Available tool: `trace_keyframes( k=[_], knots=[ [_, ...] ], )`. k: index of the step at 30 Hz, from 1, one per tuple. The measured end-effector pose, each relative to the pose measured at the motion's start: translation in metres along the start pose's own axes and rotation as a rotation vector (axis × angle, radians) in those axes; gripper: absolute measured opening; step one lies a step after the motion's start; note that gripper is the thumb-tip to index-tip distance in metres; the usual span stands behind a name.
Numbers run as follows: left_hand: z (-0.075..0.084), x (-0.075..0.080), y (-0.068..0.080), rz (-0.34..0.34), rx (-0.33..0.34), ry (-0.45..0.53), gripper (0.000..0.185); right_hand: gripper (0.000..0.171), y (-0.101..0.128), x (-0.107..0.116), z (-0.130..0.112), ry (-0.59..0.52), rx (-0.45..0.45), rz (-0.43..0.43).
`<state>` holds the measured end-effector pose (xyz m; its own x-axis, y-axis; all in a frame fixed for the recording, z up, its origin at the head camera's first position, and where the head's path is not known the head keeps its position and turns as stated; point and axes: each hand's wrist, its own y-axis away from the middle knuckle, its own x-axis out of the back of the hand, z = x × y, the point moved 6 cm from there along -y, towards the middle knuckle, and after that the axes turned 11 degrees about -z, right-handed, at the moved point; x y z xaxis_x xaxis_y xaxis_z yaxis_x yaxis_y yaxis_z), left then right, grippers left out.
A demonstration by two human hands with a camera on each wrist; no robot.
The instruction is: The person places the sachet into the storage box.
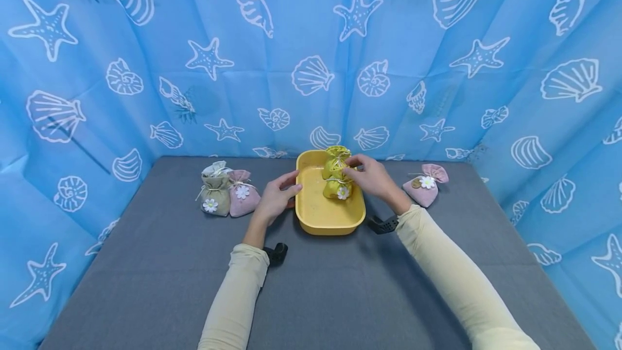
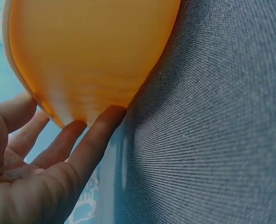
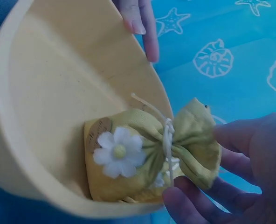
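A yellow tray (image 1: 330, 227) sits mid-table; its wall fills the left wrist view (image 2: 91, 51). Inside it stands a yellow-green drawstring pouch (image 1: 335, 183) with a white daisy, lying against the tray's inner wall (image 3: 44, 93) in the right wrist view. My right hand (image 1: 353, 169) holds the pouch (image 3: 128, 163) by its ruffled top, thumb below and fingers (image 3: 238, 135) curled above it. My left hand (image 1: 291, 185) rests against the tray's left side. Its straight fingers (image 2: 98, 128) touch the outer wall and hold nothing.
A beige pouch (image 1: 215, 197) and a pink pouch (image 1: 242, 196) stand together left of the tray. Another pink pouch (image 1: 426, 184) lies to the right. The grey table (image 1: 340, 296) is walled on three sides by a blue seashell curtain (image 1: 311, 53).
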<state>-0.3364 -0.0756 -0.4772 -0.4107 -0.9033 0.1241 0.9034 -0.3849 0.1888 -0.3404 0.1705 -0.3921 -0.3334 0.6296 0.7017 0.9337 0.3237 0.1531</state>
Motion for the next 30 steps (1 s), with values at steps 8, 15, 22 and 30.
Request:
trace_keyframes(
  k=[8, 15, 22, 30],
  knots=[
    [0.0, 0.0, 0.001, 0.017, -0.008, -0.014, 0.053, 0.047, 0.017, 0.02, 0.01, -0.044, -0.01, 0.049],
    [0.002, -0.002, 0.002, 0.021, 0.003, -0.017, 0.053, 0.051, 0.042, 0.044, 0.027, -0.04, -0.03, 0.128],
    [-0.001, -0.002, 0.001, 0.031, -0.006, -0.013, 0.052, 0.063, 0.068, 0.07, 0.05, -0.028, -0.047, 0.223],
    [0.0, -0.001, 0.001, 0.019, -0.006, -0.002, 0.052, 0.068, 0.089, 0.094, 0.085, 0.018, -0.088, 0.346]
  ],
)
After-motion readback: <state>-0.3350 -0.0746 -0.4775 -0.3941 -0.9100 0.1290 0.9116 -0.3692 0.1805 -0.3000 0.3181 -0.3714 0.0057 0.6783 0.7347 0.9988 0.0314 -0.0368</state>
